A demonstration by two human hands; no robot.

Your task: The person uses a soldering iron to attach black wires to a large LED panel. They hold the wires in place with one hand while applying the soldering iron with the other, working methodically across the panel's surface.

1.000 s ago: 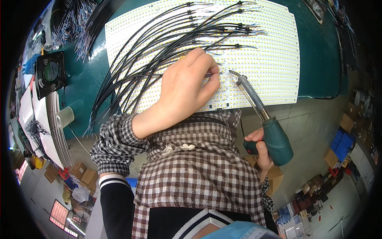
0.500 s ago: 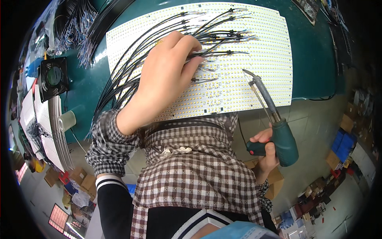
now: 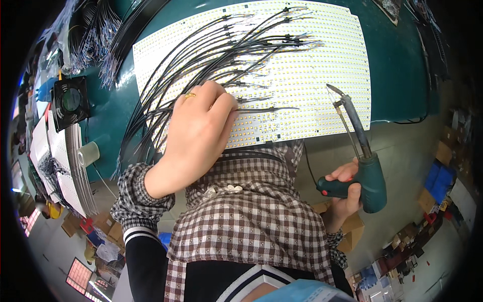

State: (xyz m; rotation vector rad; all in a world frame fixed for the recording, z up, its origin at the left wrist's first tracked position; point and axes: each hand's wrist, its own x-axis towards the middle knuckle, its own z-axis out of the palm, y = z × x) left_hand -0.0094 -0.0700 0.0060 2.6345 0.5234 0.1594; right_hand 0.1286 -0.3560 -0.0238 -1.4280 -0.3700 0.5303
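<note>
My left hand point(image 3: 198, 133), with a ring on one finger, is closed low over the left half of a white LED board point(image 3: 327, 60). A black cable point(image 3: 264, 109) runs out from between its thumb and fingers, its thin end pointing right across the board. More black cables point(image 3: 201, 58) with stripped ends fan over the board above the hand. My right hand point(image 3: 347, 189) grips a green soldering gun point(image 3: 373, 186) beyond the board's lower right corner. The gun's bent tip points up and left, over the board's right part and apart from the cables.
On the green table point(image 3: 397, 75), a small black fan point(image 3: 70, 102) stands at the left. Near it are a white roll point(image 3: 88, 154) and a stack of white boards point(image 3: 78, 176). Bundles of dark wires point(image 3: 108, 45) lie at the far left. Cardboard boxes point(image 3: 352, 231) stand below the table.
My left hand has moved down toward the board's near edge, and a cable now extends from its fingers. My right hand has shifted slightly right with the soldering gun.
</note>
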